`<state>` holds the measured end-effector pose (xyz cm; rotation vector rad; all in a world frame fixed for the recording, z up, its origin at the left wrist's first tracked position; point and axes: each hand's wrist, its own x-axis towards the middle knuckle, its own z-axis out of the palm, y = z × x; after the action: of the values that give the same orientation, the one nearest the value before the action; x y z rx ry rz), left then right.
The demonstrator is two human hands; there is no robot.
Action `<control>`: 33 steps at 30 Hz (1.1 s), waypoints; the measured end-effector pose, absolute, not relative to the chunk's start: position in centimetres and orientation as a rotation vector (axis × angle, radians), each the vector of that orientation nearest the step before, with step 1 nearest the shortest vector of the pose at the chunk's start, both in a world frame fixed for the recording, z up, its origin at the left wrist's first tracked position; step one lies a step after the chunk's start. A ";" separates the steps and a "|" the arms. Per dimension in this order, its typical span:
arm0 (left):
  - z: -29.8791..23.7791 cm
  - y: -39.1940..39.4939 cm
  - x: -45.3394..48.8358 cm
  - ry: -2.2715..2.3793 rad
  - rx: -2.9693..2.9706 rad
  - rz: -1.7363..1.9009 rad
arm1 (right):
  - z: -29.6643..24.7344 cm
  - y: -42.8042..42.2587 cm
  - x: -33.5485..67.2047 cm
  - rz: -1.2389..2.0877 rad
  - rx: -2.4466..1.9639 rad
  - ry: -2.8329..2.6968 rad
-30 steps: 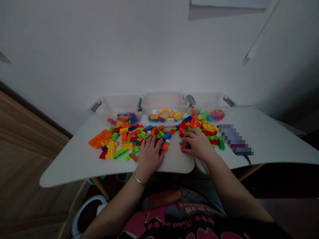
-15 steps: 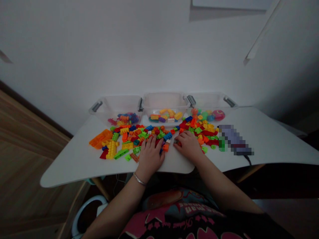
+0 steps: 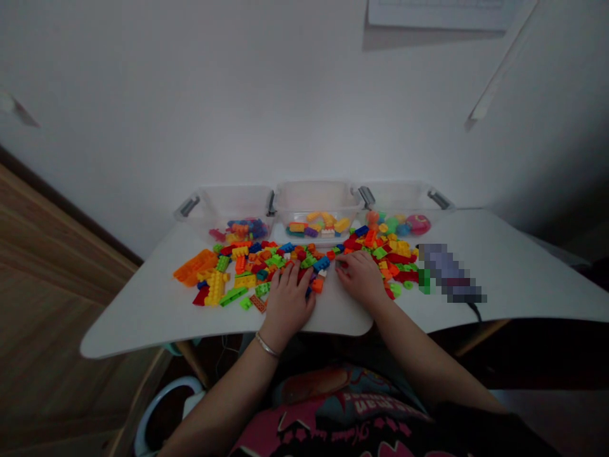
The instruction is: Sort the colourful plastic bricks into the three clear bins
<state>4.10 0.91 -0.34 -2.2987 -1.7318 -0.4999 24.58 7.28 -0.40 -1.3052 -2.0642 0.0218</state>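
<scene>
My left hand (image 3: 291, 301) lies palm down on the near edge of a spread of toy building bricks, its fingers apart over red and green pieces. Beside its thumb sits an orange brick (image 3: 317, 285), with a blue brick (image 3: 322, 263) a little beyond. My right hand (image 3: 362, 276) rests on the table to the right, fingers curled inward and thumb tucked beneath. Its fingertips are close to a small red brick (image 3: 331, 255). Whatever lies between finger and thumb is too dark and small to make out.
Three clear plastic bins stand along the wall: the left bin (image 3: 238, 198), the middle bin (image 3: 316, 193) and the right bin (image 3: 404, 197), all holding coloured toys. An orange piece (image 3: 195, 268) lies at the left of the white table (image 3: 143, 324). A blurred-out object (image 3: 450, 273) with a cable lies right.
My right hand's fingertips have shifted slightly away from me, beside the small red brick. My left hand stays on the bricks. The whole view has moved a little.
</scene>
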 end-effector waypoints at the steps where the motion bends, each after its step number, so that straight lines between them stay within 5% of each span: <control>1: -0.3 0.9 4.1 -1.731 -2.299 -0.501 | -0.3 7.4 24.6 0.048 -1.297 -2.006; 14: -0.2 0.8 4.1 -1.748 -2.307 -0.516 | 7.3 12.7 31.9 -0.083 -1.393 -1.340; 33: 0.0 0.8 4.1 -1.774 -2.325 -0.504 | 8.3 20.2 35.4 0.079 -2.250 -1.488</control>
<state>4.13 0.81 0.04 -2.3253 -1.7738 -0.5044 35.43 20.22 8.28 -2.2495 -1.4885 0.0794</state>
